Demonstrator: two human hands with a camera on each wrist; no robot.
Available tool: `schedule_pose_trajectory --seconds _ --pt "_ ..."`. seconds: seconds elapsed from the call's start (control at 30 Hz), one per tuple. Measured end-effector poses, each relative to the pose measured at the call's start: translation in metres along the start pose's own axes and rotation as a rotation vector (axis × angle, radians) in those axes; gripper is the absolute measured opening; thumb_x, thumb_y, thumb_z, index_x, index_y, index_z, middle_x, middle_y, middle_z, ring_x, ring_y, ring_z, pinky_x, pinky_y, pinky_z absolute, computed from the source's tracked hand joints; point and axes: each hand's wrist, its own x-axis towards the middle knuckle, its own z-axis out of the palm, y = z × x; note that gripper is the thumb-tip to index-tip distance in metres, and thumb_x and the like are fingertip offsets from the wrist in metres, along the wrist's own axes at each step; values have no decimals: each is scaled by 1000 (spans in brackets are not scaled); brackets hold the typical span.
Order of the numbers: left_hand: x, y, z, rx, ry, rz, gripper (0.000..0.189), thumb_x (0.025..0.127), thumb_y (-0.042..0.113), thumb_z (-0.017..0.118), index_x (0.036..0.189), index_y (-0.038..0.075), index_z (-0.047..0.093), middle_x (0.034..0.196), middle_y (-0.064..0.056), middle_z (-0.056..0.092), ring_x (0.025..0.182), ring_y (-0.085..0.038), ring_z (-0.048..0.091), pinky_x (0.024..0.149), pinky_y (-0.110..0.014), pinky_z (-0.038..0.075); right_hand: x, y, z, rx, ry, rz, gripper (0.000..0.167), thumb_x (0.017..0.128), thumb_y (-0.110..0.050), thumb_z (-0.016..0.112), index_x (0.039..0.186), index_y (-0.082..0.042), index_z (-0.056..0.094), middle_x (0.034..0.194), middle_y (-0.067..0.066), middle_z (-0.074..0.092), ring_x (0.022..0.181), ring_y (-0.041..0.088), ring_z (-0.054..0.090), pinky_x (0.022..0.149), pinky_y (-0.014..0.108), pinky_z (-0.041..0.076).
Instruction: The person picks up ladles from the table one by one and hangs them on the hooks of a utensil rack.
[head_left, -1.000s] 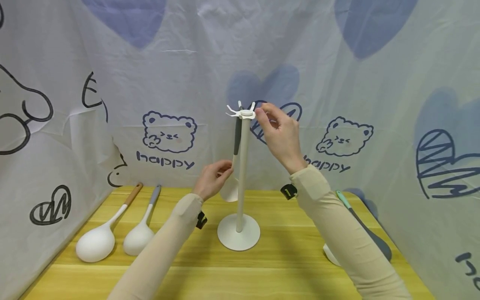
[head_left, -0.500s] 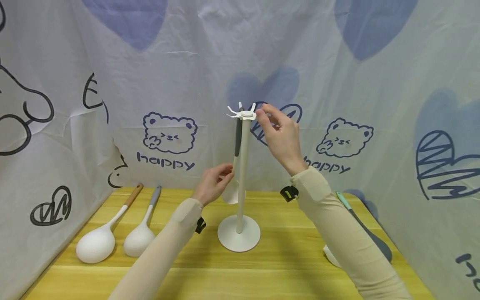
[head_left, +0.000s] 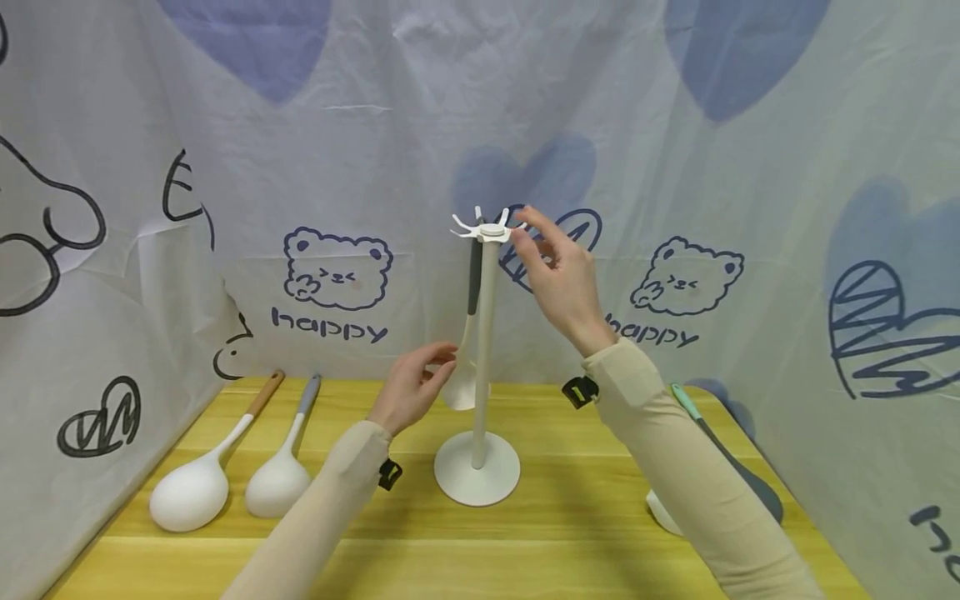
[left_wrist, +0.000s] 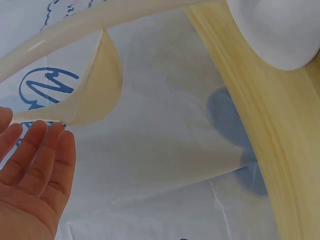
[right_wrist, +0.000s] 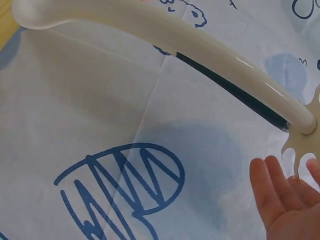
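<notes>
A white utensil stand point(head_left: 484, 350) rises from its round base in the middle of the table, topped by a pronged hook ring point(head_left: 491, 232). From a back prong hangs a turner point(head_left: 475, 279) with a dark grey handle and a white, angled blade point(left_wrist: 102, 82). My left hand point(head_left: 412, 390) is beside the turner's neck, its fingers stretched out and not gripping it. Up at the ring, my right hand point(head_left: 564, 283) is by a right-hand prong, thumb and index finger apart; whether it touches the prong is unclear. Its fingers point(right_wrist: 267, 185) look fairly straight in the right wrist view.
On the left lie a large white ladle point(head_left: 189, 496) with a brown handle and a smaller white ladle point(head_left: 277, 483) with a blue-grey handle. At right, a dark grey utensil point(head_left: 738, 467) with a green handle end and a white piece point(head_left: 662, 512) are partly behind my right sleeve.
My left hand has moved down and left, letting go of the turner's neck; the turner stays hanging. My right thumb and index finger have spread slightly at the prong.
</notes>
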Motion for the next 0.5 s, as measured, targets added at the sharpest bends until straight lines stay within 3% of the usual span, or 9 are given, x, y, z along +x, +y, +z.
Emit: schedule_pose_trajectory --seconds 0.13,0.27,0.37,0.5 --pt "-10 -1 -1 -8 6 11 29 99 16 59 126 6 63 120 -10 69 106 -24 66 83 -38 59 -4 4 1 -1 -30 -7 47 101 -51 45 146 -40 42 143 0 55 95 19 66 64 32 52" --pt "-19 -1 -3 -25 3 13 29 99 15 59 126 6 63 120 -10 69 106 -24 65 82 -40 58 -6 7 3 14 -20 -26 47 102 -51 41 148 -42 37 114 9 68 83 20 63 63 32 50" --pt "-25 -1 -5 -24 0 6 29 99 15 60 126 5 63 120 -10 69 107 -24 65 83 -39 57 -9 10 4 18 -10 -35 48 103 -50 39 149 -41 35 92 14 66 73 24 59 59 35 49" --pt "-31 -3 -6 19 -12 24 30 98 16 60 126 5 63 118 -11 69 105 -23 66 81 -35 58 -13 17 5 0 3 -46 49 104 -48 37 151 -37 34 112 16 67 88 26 63 74 41 53"
